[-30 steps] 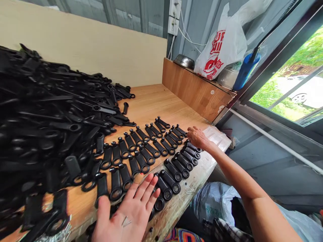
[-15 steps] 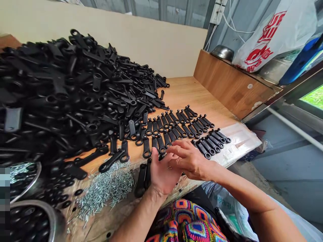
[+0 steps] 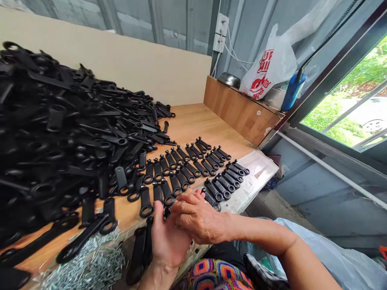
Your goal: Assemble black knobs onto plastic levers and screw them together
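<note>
My left hand [image 3: 171,243] is palm up over the table's front edge, thumb raised and fingers stretched out, partly covered by my right hand. Bent over that palm, my right hand [image 3: 201,219] has its fingers drawn together; whatever is under its fingertips is hidden. Black ring-ended arms [image 3: 173,184] with small ball tips lie in slanting rows just beyond both hands. A pair of black arms [image 3: 139,251] sits beside my left wrist. Small silver metal pins [image 3: 90,266] are heaped to the left of them.
A large pile of black arms [image 3: 60,133] covers the table's left side. At the back right, a wooden box [image 3: 236,106] carries a metal bowl [image 3: 229,79] and a white plastic bag [image 3: 266,70]. Clear plastic sheeting [image 3: 260,171] covers the table's right corner. A window [image 3: 347,104] is at right.
The view has swung to the right, so the pile and pins sit further left and more window shows. My right hand now covers more of my left palm, where a small pin showed before.
</note>
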A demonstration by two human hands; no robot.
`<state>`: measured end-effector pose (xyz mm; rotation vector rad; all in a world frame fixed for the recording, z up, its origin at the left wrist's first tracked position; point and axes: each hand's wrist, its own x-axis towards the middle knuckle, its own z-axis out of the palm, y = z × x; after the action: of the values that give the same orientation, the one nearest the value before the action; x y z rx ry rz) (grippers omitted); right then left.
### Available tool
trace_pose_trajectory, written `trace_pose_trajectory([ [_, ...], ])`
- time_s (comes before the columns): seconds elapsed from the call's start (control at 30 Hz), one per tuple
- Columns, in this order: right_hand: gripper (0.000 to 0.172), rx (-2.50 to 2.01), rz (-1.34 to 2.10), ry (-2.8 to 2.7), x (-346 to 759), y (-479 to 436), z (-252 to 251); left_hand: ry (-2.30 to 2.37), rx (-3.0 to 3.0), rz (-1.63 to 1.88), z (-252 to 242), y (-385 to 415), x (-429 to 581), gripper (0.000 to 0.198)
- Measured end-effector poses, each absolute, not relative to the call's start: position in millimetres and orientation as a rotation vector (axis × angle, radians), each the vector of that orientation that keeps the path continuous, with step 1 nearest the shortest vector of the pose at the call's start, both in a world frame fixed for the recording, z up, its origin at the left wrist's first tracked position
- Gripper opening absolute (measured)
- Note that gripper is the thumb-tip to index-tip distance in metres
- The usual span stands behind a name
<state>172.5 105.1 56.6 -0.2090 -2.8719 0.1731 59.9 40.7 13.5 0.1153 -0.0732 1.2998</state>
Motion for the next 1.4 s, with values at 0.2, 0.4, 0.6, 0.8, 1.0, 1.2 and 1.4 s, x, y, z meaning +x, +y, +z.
trace_pose_trajectory([
  [0.2, 0.015, -0.226, 0.305, -2.818, 181.0, 112.2, 53.5, -0.064, 0.085, 1.271, 13.5, 42.1, 62.3, 0.072],
  [0.4, 0.01, -0.273, 0.469, -2.539, 203.3, 138.4, 68.0, 0.141, -0.007, 1.369, 22.4, 43.2, 68.5, 0.062],
  [0.6, 0.014, -0.915, 0.252, -2.451, 272.1, 221.6, 62.9, 0.209, -0.022, 1.418, 33.8, 47.0, 65.2, 0.074],
  [0.8, 0.012, -1.417, 0.156, -2.629, 300.5, 261.3, 36.8, 0.384, -0.038, 1.451, 38.8, 48.3, 64.9, 0.072],
  [1.0, 0.011, -1.433, 0.141, -2.695, 295.3, 267.0, 32.8, 0.569, -0.055, 1.49, 44.8, 51.0, 66.7, 0.073],
  [1.2, 0.014, -1.482, 0.102, -2.748, 289.5, 270.2, 33.5, 0.51, -0.039, 1.487, 42.4, 49.1, 66.2, 0.072],
  [1.4, 0.014, -1.531, 0.033, -2.733, 286.1, 266.6, 41.4, 0.398, -0.024, 1.475, 34.9, 45.3, 63.4, 0.073],
])
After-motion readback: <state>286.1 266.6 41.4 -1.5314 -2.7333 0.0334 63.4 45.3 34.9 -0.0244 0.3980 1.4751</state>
